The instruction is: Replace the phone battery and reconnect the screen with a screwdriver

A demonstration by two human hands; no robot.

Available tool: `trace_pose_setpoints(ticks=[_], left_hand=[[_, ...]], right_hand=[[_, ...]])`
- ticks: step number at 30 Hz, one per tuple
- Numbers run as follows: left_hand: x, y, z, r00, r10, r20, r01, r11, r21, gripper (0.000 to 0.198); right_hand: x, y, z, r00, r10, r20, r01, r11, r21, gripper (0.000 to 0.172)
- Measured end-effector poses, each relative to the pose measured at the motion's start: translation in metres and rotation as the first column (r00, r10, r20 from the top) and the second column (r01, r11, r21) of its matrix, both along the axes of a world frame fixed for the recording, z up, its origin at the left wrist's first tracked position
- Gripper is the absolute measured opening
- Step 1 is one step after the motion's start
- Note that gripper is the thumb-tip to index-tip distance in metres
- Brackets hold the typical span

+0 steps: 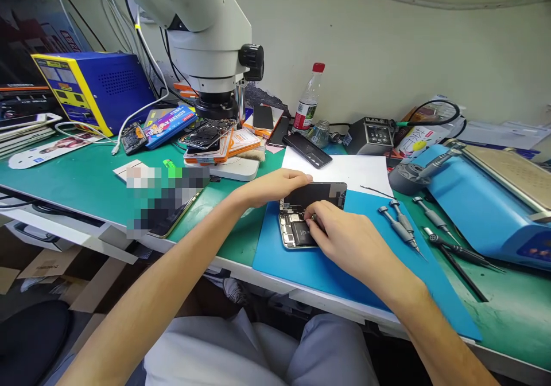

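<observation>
An opened smartphone (287, 238) lies on a blue mat (275, 254), its battery (302, 234) and inner parts showing. Its screen (314, 193) is tilted up at the far side, inner face toward me. My left hand (279, 184) grips the upper left edge of this screen, the thumb and fingers partly hidden. Over the right part of the phone's body is my right hand (344, 234). Its thumb and index finger are pinched together beside the battery, near the screen's lower edge. Whatever lies between these fingertips is too small or hidden to name.
Several screwdrivers (398, 225) and tweezers (465, 251) lie to the right, before a blue machine (482, 202). Behind the mat are white paper (365, 171), a dark phone (307, 149) and a bottle (307, 102). A microscope (202, 42) stands at back left; another phone (176, 208) lies left.
</observation>
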State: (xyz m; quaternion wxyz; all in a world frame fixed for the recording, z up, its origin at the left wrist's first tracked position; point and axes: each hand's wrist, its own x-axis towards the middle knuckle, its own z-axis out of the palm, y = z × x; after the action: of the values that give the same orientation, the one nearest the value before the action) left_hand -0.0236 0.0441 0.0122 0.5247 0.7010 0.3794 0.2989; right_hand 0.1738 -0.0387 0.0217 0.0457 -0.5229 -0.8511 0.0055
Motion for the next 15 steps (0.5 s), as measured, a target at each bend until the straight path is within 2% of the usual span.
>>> trace_pose_setpoints(ticks=[15], left_hand=[[-0.002,0.000,0.000,1.000,-0.011,0.026,0.011,1.000,-0.018,0.057]], right_hand=[[-0.011,-0.009,-0.002,0.977,0.012,0.211,-0.037,0.992,0.117,0.016]])
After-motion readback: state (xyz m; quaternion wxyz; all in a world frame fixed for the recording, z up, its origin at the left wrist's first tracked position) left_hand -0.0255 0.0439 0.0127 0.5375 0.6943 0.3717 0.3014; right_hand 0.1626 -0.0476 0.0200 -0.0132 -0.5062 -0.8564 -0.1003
